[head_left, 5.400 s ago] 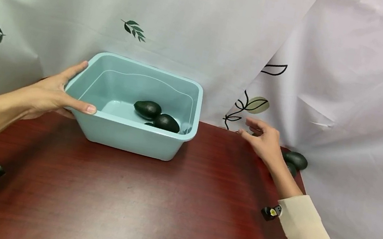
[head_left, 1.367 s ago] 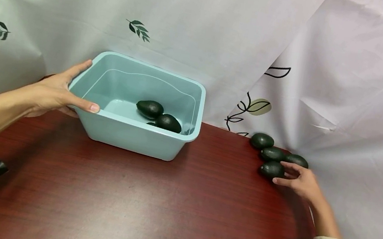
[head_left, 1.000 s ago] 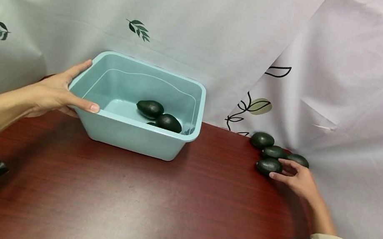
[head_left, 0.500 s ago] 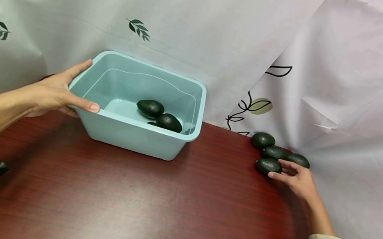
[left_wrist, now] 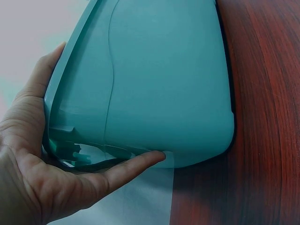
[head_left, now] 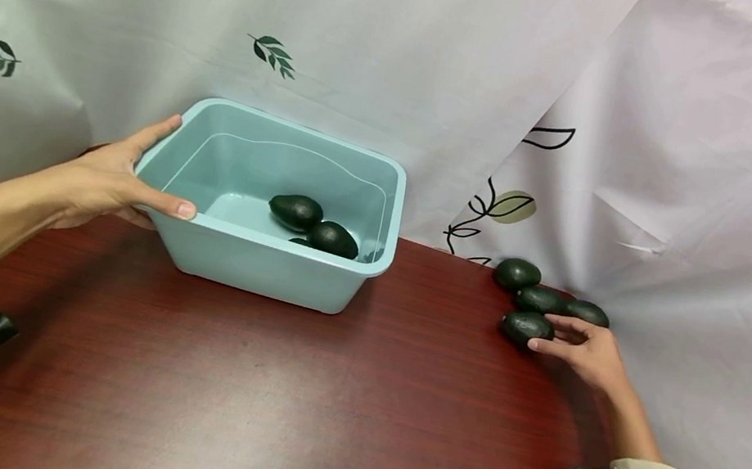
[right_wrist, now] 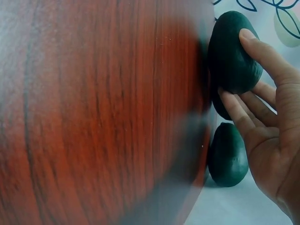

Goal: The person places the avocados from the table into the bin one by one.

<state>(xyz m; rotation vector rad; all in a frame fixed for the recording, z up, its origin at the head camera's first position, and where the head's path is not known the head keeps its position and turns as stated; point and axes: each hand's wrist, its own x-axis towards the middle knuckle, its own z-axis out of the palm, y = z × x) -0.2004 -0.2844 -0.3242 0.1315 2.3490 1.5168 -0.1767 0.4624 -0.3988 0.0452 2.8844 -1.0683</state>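
Observation:
My left hand (head_left: 104,181) grips the left end of a light blue plastic tub (head_left: 251,267), thumb along the front rim and a finger stretched toward the back corner. In the left wrist view, the tub (left_wrist: 164,84) fills the space beyond the palm. Inside it lie a dark green avocado (head_left: 295,212), a second avocado (head_left: 334,239) beside it, and one mostly hidden behind the front wall. At the right, my right hand (head_left: 587,355) pinches the nearest avocado (head_left: 526,328) of a small group. The right wrist view shows thumb and fingers on opposite sides of this avocado (right_wrist: 233,54).
Other avocados, one at the back (head_left: 517,275), one in the middle (head_left: 541,299) and one at the right (head_left: 587,311), lie close together in the table's far right corner. White printed cloth (head_left: 407,49) hangs behind the reddish-brown table (head_left: 291,386).
My right hand has come from the back of the group to its near side and taken hold of the front avocado, which shifted slightly left. The left hand keeps its grip on the tub.

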